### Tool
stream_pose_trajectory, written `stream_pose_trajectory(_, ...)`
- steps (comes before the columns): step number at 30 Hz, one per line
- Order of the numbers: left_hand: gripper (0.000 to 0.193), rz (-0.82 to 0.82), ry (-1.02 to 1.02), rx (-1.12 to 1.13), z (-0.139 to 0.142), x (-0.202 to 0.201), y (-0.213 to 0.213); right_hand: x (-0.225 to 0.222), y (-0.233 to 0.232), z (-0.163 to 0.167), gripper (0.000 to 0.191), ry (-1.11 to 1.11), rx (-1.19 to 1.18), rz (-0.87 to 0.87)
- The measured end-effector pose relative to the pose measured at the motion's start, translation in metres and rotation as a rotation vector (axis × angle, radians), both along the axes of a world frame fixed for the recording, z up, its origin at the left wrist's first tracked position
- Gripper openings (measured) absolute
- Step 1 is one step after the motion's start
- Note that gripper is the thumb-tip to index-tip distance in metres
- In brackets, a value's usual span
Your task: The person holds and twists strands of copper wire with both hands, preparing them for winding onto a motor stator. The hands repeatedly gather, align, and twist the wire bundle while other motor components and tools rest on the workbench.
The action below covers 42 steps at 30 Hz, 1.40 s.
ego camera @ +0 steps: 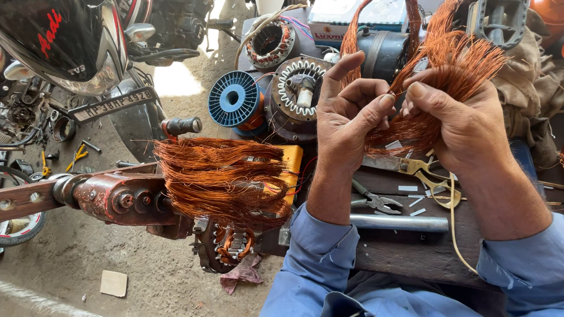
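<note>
Head: both hands (400, 112) pinch copper wire (440, 70) (fingers closed).

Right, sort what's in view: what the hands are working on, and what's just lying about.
In hand:
left hand
right hand
copper wire coil

Lying about:
blue spool
stator
pliers
scissors
metal rod
loose copper wire bundle
motorcycle

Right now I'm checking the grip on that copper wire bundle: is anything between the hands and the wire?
Nothing visible does. The left hand and the right hand both already pinch the copper wire bundle directly, held above the workbench, apart from the scissors and pliers below.
</note>
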<state>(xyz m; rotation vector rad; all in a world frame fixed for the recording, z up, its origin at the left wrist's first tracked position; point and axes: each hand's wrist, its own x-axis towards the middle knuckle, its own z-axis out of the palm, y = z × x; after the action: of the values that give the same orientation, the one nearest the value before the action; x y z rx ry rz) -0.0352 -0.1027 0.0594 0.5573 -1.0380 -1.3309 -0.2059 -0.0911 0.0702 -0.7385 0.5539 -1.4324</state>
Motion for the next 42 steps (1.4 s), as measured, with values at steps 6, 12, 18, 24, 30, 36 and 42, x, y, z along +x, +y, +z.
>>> stream_pose_trajectory(6, 0.07, 0.008, 0.009, -0.002, -0.001, 0.001, 0.001, -0.003, 0.0, 0.007, 0.007, -0.164, -0.014, 0.036)
stream_pose_trajectory(12, 0.07, -0.008, -0.014, 0.006, -0.001, 0.001, 0.001, 0.001, 0.0, 0.009, 0.009, -0.104, -0.007, -0.03)
stream_pose_trajectory(18, 0.07, -0.006, -0.032, 0.004, 0.0, 0.001, 0.001, -0.001, 0.002, 0.004, 0.004, -0.04, -0.027, -0.047)
stream_pose_trajectory(24, 0.068, 0.028, 0.013, 0.015, 0.001, 0.001, 0.001, -0.004, -0.005, 0.0, 0.014, -0.147, 0.0, 0.083)
stream_pose_trajectory(30, 0.068, 0.018, 0.022, 0.021, 0.002, 0.0, 0.001, -0.006, -0.002, 0.0, 0.014, -0.076, 0.014, 0.012)
stream_pose_trajectory(36, 0.067, 0.021, 0.114, 0.031, 0.0, 0.0, -0.001, -0.008, -0.001, -0.001, 0.01, 0.035, -0.031, 0.044)
stream_pose_trajectory(42, 0.068, 0.001, 0.096, 0.011, -0.001, 0.0, 0.0, -0.007, -0.001, -0.001, 0.011, 0.001, -0.06, 0.031)
